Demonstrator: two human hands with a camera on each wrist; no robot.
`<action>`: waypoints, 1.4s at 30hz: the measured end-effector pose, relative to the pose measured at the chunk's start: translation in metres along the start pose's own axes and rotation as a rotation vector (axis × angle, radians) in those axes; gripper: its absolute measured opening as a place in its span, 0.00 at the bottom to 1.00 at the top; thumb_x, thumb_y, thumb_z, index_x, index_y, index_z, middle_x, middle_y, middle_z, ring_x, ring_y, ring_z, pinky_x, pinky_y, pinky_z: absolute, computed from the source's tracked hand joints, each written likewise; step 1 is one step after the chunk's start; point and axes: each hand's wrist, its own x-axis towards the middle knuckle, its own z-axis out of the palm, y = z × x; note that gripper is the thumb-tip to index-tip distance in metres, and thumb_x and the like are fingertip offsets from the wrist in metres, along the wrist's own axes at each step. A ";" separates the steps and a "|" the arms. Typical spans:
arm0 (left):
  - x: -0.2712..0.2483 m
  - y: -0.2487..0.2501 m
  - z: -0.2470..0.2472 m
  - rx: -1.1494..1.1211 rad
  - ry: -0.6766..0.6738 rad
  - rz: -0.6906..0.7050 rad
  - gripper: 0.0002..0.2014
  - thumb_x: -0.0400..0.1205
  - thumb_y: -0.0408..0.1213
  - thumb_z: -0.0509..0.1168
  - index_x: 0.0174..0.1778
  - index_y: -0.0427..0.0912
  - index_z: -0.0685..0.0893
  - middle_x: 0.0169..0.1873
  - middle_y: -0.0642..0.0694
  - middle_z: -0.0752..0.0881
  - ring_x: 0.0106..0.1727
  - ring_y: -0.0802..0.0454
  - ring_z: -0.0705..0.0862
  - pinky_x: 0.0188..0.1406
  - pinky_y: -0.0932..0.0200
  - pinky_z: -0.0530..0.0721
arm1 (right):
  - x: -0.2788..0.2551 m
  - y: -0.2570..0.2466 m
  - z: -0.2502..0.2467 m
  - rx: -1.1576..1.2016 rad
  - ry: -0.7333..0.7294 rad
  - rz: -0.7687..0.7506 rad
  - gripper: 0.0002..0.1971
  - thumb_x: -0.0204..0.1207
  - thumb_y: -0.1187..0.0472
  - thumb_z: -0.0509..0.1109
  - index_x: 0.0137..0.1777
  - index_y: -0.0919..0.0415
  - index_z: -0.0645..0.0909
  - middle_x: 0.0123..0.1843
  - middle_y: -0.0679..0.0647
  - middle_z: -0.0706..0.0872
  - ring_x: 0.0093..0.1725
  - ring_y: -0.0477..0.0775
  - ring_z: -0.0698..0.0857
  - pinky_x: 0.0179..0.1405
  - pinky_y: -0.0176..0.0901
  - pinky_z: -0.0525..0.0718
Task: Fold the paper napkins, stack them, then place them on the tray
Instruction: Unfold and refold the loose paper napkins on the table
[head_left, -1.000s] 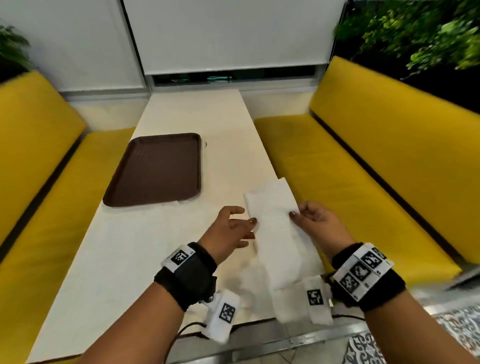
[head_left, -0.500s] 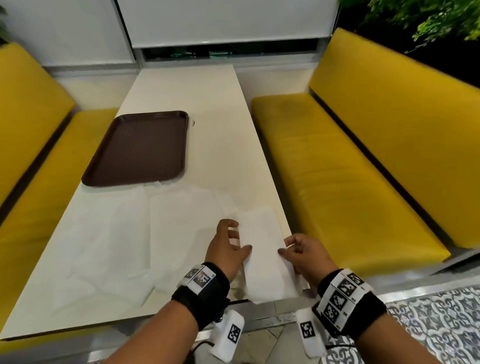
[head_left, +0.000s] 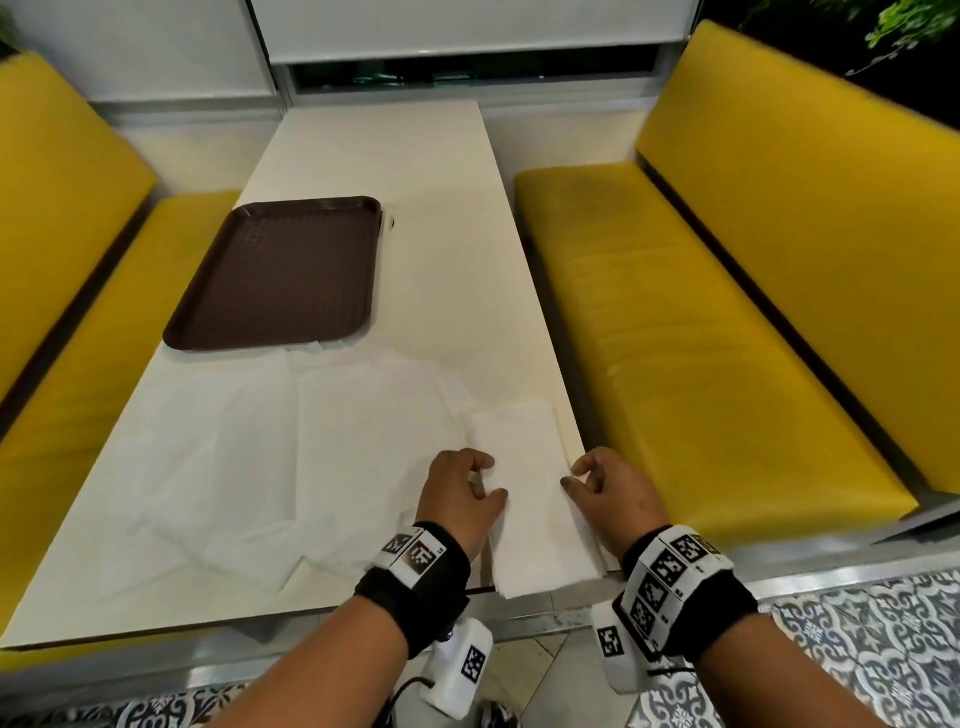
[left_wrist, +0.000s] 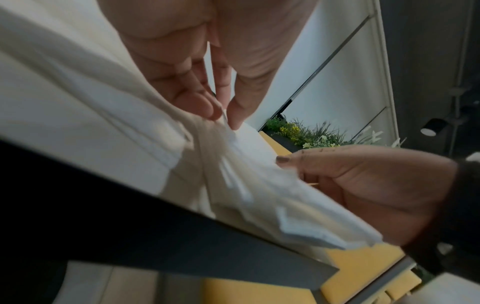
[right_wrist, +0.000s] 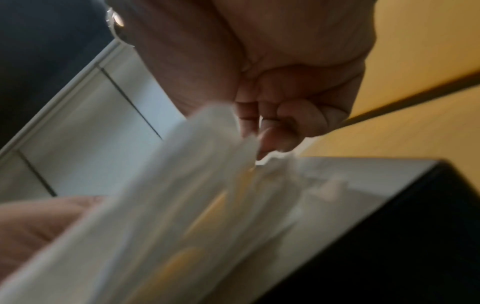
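The folded napkin (head_left: 524, 493) lies at the near right corner of the worktop (head_left: 384, 156), its near end overhanging the near edge. The left hand (head_left: 460, 499) pinches its left long edge between thumb and fingers (left_wrist: 207, 105), and the right hand (head_left: 613, 493) has its fingers (right_wrist: 272, 142) curled onto the right long edge; the right wrist view is blurred, so how firm that hold is cannot be told.

The main risk is the overhang: the paper is thin and limp, and if either hand lets go unevenly, the unsupported near end could sag and drag the napkin off the near edge to the floor. It also sits just beside the right edge of the worktop, so a sideways nudge could push it over onto the yellow bench (head_left: 675, 338).

Pulling the two long edges apart too hard could tear the tissue or reopen the crease, and the wrist views show the layers already fanning loosely rather than lying flat.

Unfolded napkins (head_left: 234, 457) are spread flat across the near left part of the worktop, touching or overlapping the folded one; a sliding hand could catch and rumple them.

The brown tray (head_left: 275, 270) stands well apart toward the far left, with nothing on it, so stacking and carrying, by my judgement, lie ahead.
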 end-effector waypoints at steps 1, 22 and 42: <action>0.000 0.000 0.000 0.042 -0.006 0.013 0.15 0.76 0.37 0.72 0.57 0.49 0.80 0.52 0.51 0.74 0.39 0.59 0.79 0.40 0.77 0.73 | -0.002 -0.003 -0.002 -0.037 0.019 -0.029 0.08 0.78 0.54 0.72 0.52 0.52 0.77 0.40 0.46 0.79 0.38 0.45 0.77 0.34 0.33 0.71; 0.031 -0.012 -0.087 0.184 0.084 0.069 0.13 0.80 0.47 0.67 0.58 0.48 0.81 0.52 0.53 0.76 0.42 0.54 0.80 0.48 0.62 0.74 | -0.015 -0.098 -0.010 -0.358 -0.021 -0.489 0.18 0.78 0.47 0.70 0.66 0.49 0.79 0.64 0.46 0.81 0.62 0.53 0.78 0.61 0.47 0.78; 0.053 -0.140 -0.237 0.300 0.253 -0.431 0.29 0.79 0.53 0.67 0.70 0.39 0.74 0.66 0.39 0.79 0.66 0.41 0.79 0.66 0.50 0.77 | -0.007 -0.218 0.140 -0.380 -0.490 -0.474 0.26 0.79 0.46 0.67 0.75 0.51 0.70 0.70 0.51 0.75 0.69 0.54 0.74 0.69 0.45 0.71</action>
